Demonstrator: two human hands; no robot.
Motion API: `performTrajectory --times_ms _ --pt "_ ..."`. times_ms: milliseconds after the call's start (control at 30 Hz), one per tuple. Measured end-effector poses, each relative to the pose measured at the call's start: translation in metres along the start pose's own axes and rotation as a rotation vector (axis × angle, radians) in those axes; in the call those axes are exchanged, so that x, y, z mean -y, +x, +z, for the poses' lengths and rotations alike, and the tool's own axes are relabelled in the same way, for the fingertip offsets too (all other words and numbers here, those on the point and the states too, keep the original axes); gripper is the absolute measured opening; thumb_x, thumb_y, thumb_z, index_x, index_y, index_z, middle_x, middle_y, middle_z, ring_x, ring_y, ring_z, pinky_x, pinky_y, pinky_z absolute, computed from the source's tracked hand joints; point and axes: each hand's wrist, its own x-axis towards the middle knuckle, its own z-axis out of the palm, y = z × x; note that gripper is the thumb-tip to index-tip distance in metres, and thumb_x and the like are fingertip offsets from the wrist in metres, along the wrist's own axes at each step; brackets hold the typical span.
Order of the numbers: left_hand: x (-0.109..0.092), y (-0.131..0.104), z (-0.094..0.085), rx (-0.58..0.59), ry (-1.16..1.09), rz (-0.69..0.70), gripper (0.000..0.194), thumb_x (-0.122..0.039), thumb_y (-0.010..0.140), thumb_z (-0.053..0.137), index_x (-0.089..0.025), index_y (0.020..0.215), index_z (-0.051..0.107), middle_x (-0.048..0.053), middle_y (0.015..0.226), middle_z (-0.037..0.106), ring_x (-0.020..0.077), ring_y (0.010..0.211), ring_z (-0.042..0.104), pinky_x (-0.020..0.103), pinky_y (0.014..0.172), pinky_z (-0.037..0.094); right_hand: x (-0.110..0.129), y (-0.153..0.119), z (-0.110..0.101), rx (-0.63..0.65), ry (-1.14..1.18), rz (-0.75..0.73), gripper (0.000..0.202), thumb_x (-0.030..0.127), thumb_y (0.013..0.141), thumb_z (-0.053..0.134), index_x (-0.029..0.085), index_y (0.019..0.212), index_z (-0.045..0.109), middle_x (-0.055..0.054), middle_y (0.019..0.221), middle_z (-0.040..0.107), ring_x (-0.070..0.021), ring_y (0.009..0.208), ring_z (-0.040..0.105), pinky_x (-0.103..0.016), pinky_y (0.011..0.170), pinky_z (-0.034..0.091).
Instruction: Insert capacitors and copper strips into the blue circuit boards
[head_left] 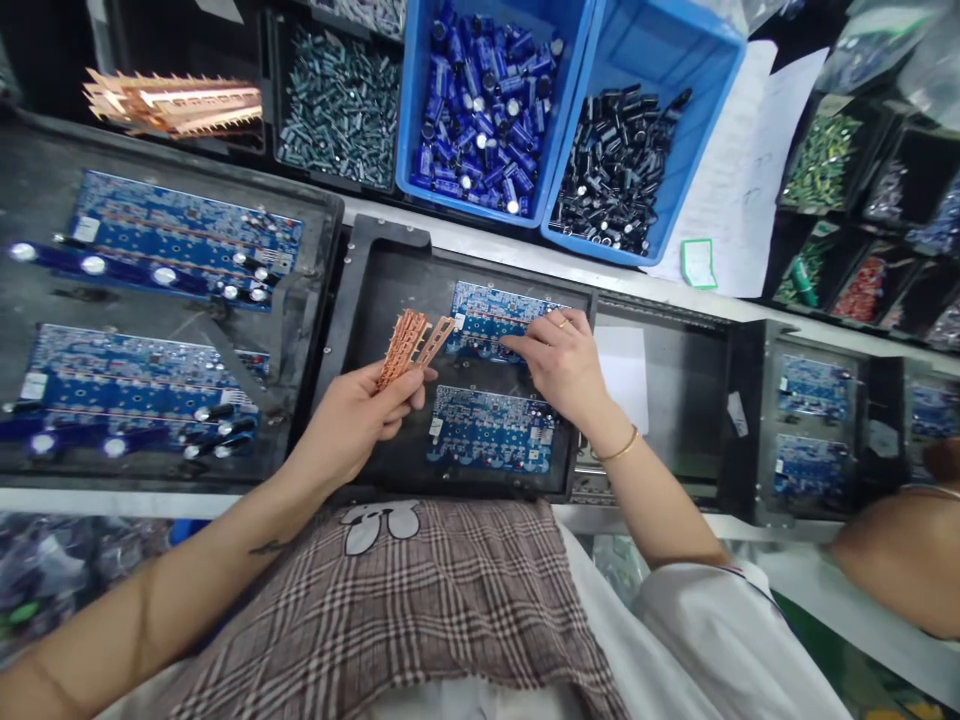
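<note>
Copper strips (405,350) clamped in left hand (367,415), left of upper blue circuit board (487,322); right hand (561,358) over that board's right part, fingertips close together, grip unclear; lower circuit board (491,430) sits below upper board.

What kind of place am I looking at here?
Probably an electronics assembly line: blue circuit boards sit in black trays, blue bins hold loose cylindrical capacitors, and one hand grips a bundle of copper-coloured strips.
</note>
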Motion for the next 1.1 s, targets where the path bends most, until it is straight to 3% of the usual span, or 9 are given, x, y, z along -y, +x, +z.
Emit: performTrajectory --times_ms 367,633,733,833,967,1100 --pt "0.002 -0.005 0.002 -0.034 0.012 0.018 0.035 -0.038 0.076 0.080 -0.010 0.092 0.065 0.000 0.063 0.058 -0.0004 0.042 0.028 0.013 0.038 0.017 -0.006 -0.003 0.009 -0.035 0.077 0.033 0.035 0.011 0.095 0.047 0.031 0.106 0.075 -0.001 0.077 0.060 -0.0189 0.082 0.050 -0.039 0.093 0.037" --pt "0.002 -0.006 0.004 0.042 0.005 0.037 0.033 -0.037 0.079 0.077 -0.015 0.094 0.058 -0.001 0.065 0.060 -0.0004 0.041 0.026 0.012 0.037 0.015 -0.010 0.002 -0.001 0.070 0.094 0.026 0.032 0.015 0.096 0.050 0.033 0.101 0.076 -0.001 0.082 0.064 -0.0202 0.087 0.054 -0.045 0.096 0.038" --pt "0.000 -0.013 0.005 0.093 -0.034 -0.019 0.031 -0.034 0.078 0.078 -0.016 0.089 0.056 -0.002 0.063 0.058 -0.0002 0.041 0.026 0.011 0.037 0.015 0.012 0.003 -0.018 0.012 0.099 0.011 0.030 0.015 0.096 0.050 0.030 0.109 0.072 -0.005 0.104 0.067 -0.0226 0.101 0.057 -0.047 0.098 0.041" --pt "-0.001 -0.025 0.008 0.196 -0.108 -0.136 0.032 -0.032 0.075 0.080 -0.016 0.076 0.053 -0.004 0.057 0.048 0.0005 0.042 0.025 0.011 0.036 0.014 0.049 -0.003 -0.035 -0.060 0.197 -0.122 0.032 0.016 0.097 0.049 0.029 0.123 0.064 -0.006 0.130 0.062 -0.0230 0.119 0.055 -0.047 0.100 0.044" --pt "0.004 -0.043 0.012 0.298 -0.165 -0.230 0.029 -0.029 0.076 0.076 -0.015 0.067 0.052 -0.005 0.052 0.036 0.0011 0.041 0.022 0.012 0.034 0.012 0.083 -0.022 -0.040 -0.053 0.271 -0.263 0.028 0.017 0.100 0.045 0.029 0.114 0.065 -0.003 0.121 0.068 -0.0203 0.116 0.059 -0.046 0.096 0.049" --pt "0.014 -0.054 0.012 0.267 -0.142 -0.210 0.020 -0.031 0.080 0.072 -0.016 0.078 0.059 0.003 0.064 0.057 0.0069 0.048 0.044 0.013 0.035 0.026 0.094 -0.047 -0.037 -0.079 0.233 -0.257 0.026 0.018 0.098 0.048 0.031 0.114 0.065 -0.002 0.118 0.070 -0.0213 0.113 0.061 -0.050 0.098 0.048"
